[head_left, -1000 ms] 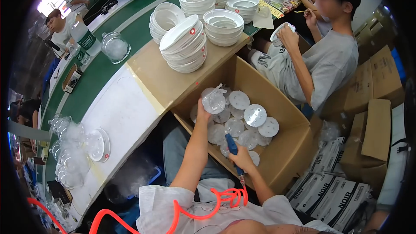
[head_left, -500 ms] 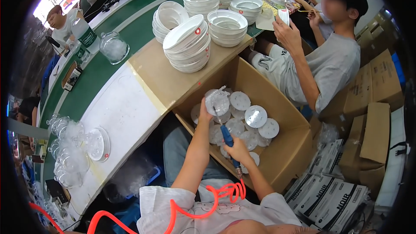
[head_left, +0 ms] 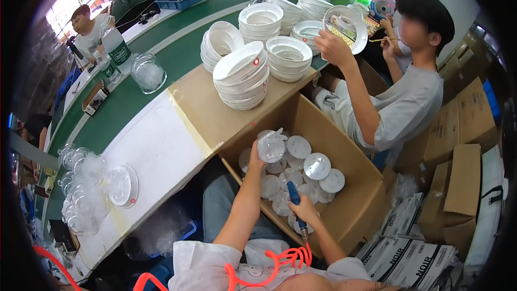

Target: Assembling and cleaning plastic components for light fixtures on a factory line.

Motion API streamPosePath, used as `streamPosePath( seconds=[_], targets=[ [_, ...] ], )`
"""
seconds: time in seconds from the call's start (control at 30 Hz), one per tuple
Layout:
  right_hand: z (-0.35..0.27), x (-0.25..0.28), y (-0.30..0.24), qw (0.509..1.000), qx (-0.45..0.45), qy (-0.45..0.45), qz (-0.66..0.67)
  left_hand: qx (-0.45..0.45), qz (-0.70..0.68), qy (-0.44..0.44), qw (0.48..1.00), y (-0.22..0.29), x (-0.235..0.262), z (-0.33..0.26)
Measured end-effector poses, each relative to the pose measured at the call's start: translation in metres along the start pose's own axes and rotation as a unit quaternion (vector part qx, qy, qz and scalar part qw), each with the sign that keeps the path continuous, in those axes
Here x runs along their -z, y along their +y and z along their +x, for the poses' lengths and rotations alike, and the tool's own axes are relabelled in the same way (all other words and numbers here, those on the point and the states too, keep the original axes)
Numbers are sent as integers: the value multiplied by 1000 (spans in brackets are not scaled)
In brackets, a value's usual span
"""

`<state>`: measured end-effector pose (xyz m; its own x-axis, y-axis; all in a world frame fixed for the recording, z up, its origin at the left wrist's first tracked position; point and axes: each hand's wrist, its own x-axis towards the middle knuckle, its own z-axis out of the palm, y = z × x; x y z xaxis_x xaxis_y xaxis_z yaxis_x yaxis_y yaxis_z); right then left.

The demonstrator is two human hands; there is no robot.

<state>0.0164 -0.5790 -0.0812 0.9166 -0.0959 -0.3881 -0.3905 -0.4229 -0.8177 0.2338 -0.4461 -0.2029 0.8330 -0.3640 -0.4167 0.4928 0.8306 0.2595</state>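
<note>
Left hand [head_left: 257, 157] fingers hidden behind bagged clear cover [head_left: 271, 147], grip unclear; right hand [head_left: 304, 214] fingers around blue tool [head_left: 294, 193].

The left hand [head_left: 257, 157] holds up a round clear plastic cover [head_left: 271, 148] in a thin see-through bag, tilted, just above the open brown cardboard box [head_left: 353, 205]; the right hand [head_left: 305, 211] grips a blue tool [head_left: 294, 194] that points up, with an orange curly hose [head_left: 280, 261] at its lower end; more round white and clear covers [head_left: 309, 170] lie piled inside the box.
</note>
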Motion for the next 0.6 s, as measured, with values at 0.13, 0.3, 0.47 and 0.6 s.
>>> streamPosePath(
  seconds=[0.13, 0.3, 0.47, 0.6],
  targets=[
    [-4, 7, -1, 998, -41, -22, 31, 1, -10, -6, 1000, 0, 11, 5],
    [-3, 14, 0, 1000, -26, 2, 9, 11, -26, -52, 998, -4, 16, 13],
    [6, 13, -12, 996, -15, 14, 89, 35, -14, -63, 997, 0, 19, 16],
    [8, 10, -11, 992, -31, 27, 116, 69, 48, -28, 996, -5, 12, 8]
  ],
)
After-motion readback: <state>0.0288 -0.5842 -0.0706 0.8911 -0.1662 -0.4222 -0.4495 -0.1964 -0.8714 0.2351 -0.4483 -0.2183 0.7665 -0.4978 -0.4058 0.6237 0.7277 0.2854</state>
